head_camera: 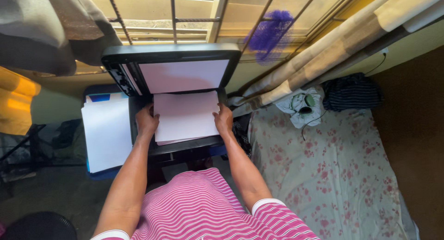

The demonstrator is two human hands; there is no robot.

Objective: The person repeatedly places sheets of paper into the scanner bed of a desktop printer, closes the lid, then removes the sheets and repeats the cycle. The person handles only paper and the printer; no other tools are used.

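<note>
Now both hands on paper sheet (pixel 186 116), left hand (pixel 146 122) and right hand (pixel 224 120) grip curled lightly at its edges, scanner (pixel 171 55) lid raised

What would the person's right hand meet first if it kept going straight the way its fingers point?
The right hand points up along the paper stack edge, so it would probably first meet the scanner's raised lid near its hinge; depth is unclear.
</note>
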